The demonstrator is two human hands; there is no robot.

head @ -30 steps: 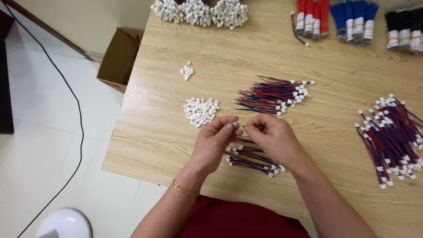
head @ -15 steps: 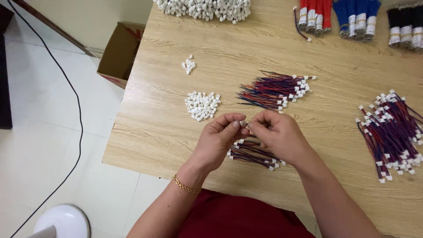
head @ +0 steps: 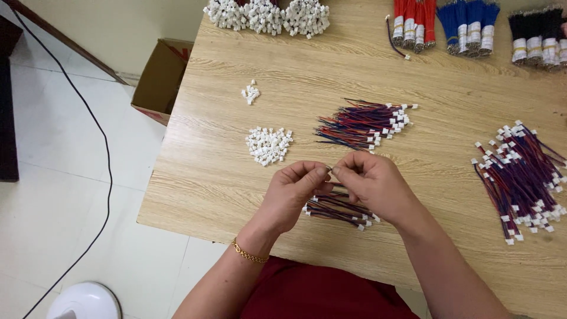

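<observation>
My left hand and my right hand meet fingertip to fingertip over the near edge of the wooden table. Between the pinched fingers sits a small white connector on a thin red-and-blue wire, mostly hidden. Just under the hands lies a small bundle of red-and-blue wires with white connectors. A heap of loose white connectors lies to the left of my left hand. A bigger pile of wires lies just beyond the hands.
A large wire pile lies at the right. Along the far edge are white connector clusters and red, blue and black wire bundles. A few connectors, a cardboard box, a floor cable.
Both hands stay joined at the same place over the small bundle, with only slight finger movement. The view has shifted a little.
</observation>
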